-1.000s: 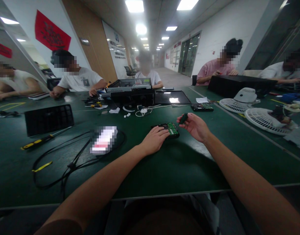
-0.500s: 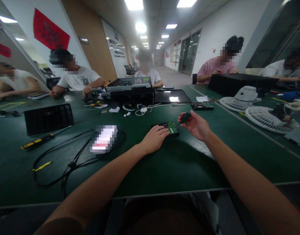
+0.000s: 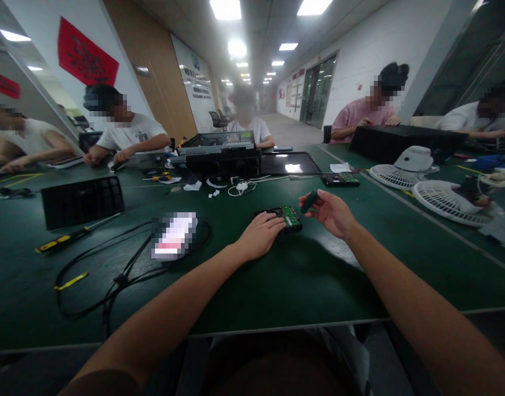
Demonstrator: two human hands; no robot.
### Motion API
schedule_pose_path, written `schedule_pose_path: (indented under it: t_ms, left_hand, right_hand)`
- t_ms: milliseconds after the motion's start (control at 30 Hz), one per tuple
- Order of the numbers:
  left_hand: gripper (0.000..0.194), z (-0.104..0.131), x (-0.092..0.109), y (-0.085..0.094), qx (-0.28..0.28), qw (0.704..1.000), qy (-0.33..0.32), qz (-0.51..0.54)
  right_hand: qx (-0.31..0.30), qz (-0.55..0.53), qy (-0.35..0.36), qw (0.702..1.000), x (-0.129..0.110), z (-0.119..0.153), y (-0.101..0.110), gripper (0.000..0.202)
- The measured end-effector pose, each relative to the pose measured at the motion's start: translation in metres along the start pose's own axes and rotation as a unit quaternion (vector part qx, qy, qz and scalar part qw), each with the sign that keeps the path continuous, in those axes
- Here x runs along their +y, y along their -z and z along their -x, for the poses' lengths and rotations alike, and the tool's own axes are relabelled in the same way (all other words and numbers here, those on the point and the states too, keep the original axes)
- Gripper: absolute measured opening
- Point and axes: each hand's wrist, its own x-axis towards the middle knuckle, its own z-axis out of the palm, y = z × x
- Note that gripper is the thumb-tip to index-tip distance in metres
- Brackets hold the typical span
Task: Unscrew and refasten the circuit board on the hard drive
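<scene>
A hard drive with a green circuit board (image 3: 292,216) lies on the green table (image 3: 252,291). My left hand (image 3: 261,234) rests on its left part, fingers laid flat across it and covering some of the board. Between the fingertips of my right hand (image 3: 332,212) is the dark green handle of a screwdriver (image 3: 309,202). The screwdriver is tilted, its thin shaft pointing down to the board's right edge. Whether the tip touches a screw is too small to tell.
Left of my arms are a phone (image 3: 175,235), black cables (image 3: 121,279), a yellow-black screwdriver (image 3: 65,240) and a black panel (image 3: 82,202). Beyond stand an opened device (image 3: 223,159) and another drive (image 3: 340,179). White fan parts (image 3: 445,201) lie right. Several people sit around the table.
The screwdriver handle in my right hand has tilted and shifted slightly left. My left hand and the drive have stayed put. Across the table, a person at the left has moved their hands.
</scene>
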Motion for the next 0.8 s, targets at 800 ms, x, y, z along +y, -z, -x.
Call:
schedule_pose_path:
  t_ms: [800]
  left_hand:
    - [0.045,-0.0009,-0.0019,0.0005,-0.002,1.000,-0.008,-0.003]
  right_hand:
    - [-0.009,0.018,0.023,1.000,-0.0048,0.0035,-0.0041,0.021]
